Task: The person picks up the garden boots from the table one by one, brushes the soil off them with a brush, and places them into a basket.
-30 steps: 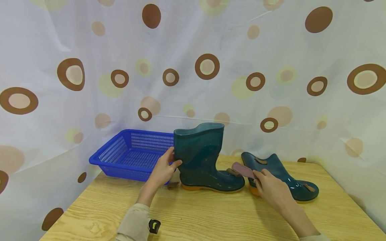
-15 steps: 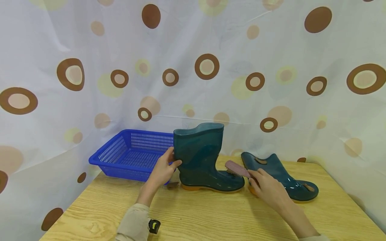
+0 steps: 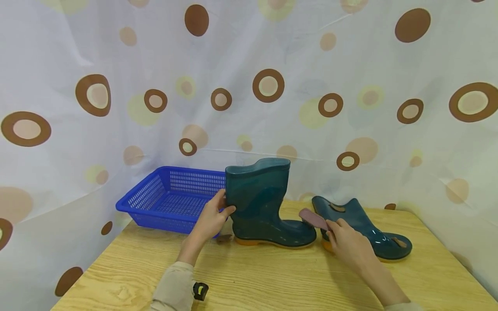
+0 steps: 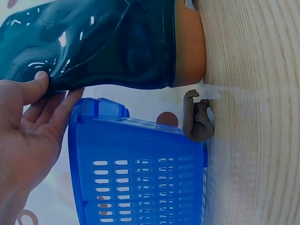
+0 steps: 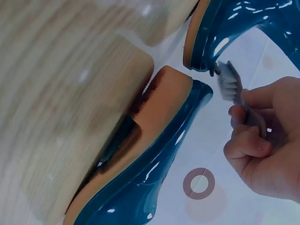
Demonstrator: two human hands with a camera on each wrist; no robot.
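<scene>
A dark green rubber boot point(image 3: 256, 203) with an orange sole stands upright on the table, toe to the right. My left hand point(image 3: 210, 218) grips the back of its shaft, thumb on the near side, as the left wrist view also shows. My right hand point(image 3: 350, 244) holds a brush by its handle. The brush point(image 3: 313, 219) has a pinkish back in the head view, and pale bristles point(image 5: 227, 84) show in the right wrist view. Its head is right at the boot's toe, with a small dark bit at the tip of the bristles.
A second green boot point(image 3: 359, 224) lies to the right, with brown smears point(image 3: 398, 242) on it. A blue perforated plastic basket point(image 3: 155, 214) stands behind my left hand. Beside it, a curled brown lump point(image 4: 199, 119) sits on the wooden table point(image 3: 249, 276).
The brush went left over the boot's toe, then came back right. The brown patch seen on the toe earlier no longer shows there. My left hand kept its grip on the boot.
</scene>
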